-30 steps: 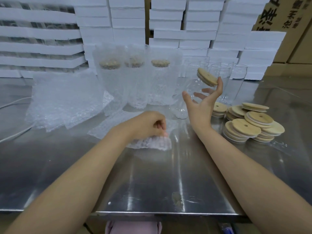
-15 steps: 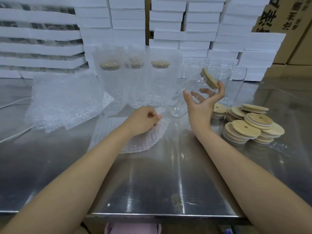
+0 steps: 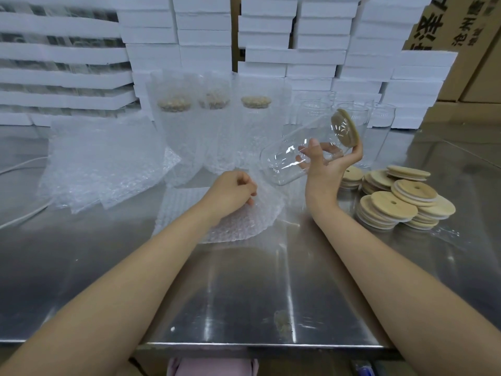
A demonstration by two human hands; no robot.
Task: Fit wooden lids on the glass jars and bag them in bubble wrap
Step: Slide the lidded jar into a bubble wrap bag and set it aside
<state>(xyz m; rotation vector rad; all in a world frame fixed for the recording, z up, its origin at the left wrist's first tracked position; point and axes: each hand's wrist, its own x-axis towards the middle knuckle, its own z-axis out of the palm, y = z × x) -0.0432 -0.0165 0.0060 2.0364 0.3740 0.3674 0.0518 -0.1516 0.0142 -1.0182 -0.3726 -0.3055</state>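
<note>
A packing workshop: stacked white boxes (image 3: 292, 55), cardboard cartons (image 3: 466, 50), steel table (image 3: 244, 294).

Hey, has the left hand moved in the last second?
Yes. The left hand, pinching the bag, has shifted slightly away from the near edge of the table, toward the wrapped jars.

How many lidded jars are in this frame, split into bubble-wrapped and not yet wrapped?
Bubble-wrapped jars: 3
Unwrapped lidded jar, held by the right hand: 1
Total: 4
Bare jars behind have no lids; not counted.
</note>
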